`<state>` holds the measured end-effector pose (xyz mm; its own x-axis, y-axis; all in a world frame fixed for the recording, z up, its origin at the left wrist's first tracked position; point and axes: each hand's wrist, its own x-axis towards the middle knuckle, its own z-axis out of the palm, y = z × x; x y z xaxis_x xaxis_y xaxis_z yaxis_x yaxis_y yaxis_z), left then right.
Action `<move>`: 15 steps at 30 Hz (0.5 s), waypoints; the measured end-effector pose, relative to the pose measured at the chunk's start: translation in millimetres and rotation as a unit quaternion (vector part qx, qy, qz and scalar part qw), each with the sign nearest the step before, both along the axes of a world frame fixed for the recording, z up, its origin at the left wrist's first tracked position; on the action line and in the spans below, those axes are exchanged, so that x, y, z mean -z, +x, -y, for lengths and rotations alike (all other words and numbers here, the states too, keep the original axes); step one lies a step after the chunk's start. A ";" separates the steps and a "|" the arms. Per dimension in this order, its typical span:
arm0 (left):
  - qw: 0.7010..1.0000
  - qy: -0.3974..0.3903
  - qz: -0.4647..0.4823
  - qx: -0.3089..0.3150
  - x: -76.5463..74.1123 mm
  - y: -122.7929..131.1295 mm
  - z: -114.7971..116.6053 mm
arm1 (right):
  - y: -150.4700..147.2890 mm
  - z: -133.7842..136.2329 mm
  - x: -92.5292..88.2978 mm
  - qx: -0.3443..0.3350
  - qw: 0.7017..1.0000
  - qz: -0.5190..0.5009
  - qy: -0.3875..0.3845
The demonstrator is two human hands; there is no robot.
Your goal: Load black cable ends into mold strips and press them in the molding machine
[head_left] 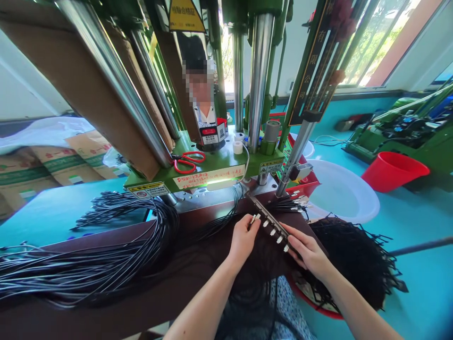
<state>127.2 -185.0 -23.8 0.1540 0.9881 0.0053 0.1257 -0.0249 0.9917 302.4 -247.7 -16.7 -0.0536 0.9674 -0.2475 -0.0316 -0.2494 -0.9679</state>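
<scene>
My right hand (pixel 307 249) grips the lower end of a long metal bar (pixel 266 213), thumb on its upper side. The bar lies at a slant over the brown table edge, its far end close to the machine's metal bed. Several small whitish connectors (pixel 272 232) stick out along its left side. My left hand (pixel 244 236) is closed in a pinch at the bar's left side, with a small pale connector (pixel 257 217) at its fingertips. Dark cables hang beneath my hands; how they join the connectors is blurred.
A green press (pixel 219 165) with steel columns stands ahead, red-handled scissors (pixel 189 161) on it. Bundled black cables (pixel 141 255) cover the table's left. At right are a heap of black moulded pieces (pixel 350 259), a white tub (pixel 339 189) and a red bucket (pixel 394 170).
</scene>
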 end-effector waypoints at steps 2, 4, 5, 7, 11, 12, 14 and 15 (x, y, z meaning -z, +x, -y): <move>1.000 0.005 -0.025 -0.002 -1.1 0.6 -0.5 | -0.3 -0.2 -1.4 -0.009 1.000 0.004 -0.002; 0.999 -0.003 -0.037 -0.003 -0.7 -0.4 -1.9 | 0.4 -0.7 -1.2 -0.020 1.000 0.005 -0.003; 0.999 -0.010 -0.039 -0.002 0.1 -1.4 -2.7 | 0.9 -1.0 -0.8 -0.025 1.000 0.005 -0.003; 0.999 -0.028 -0.032 -0.005 2.2 -3.6 -4.1 | 2.1 -1.8 0.1 -0.035 0.999 0.001 -0.002; 0.998 -0.057 0.001 -0.008 4.6 -5.4 -4.8 | 3.8 -2.9 1.3 -0.048 0.999 0.001 -0.002; 0.998 -0.061 0.005 -0.007 4.7 -5.1 -4.6 | 4.1 -2.7 1.9 -0.050 0.999 0.005 -0.001; 0.998 -0.064 0.007 -0.007 4.7 -3.8 -4.0 | 4.6 -2.0 4.0 -0.053 0.998 0.017 0.002; 0.998 -0.063 0.006 -0.009 4.9 -3.2 -3.7 | 4.8 -1.6 5.7 -0.055 0.998 0.023 0.006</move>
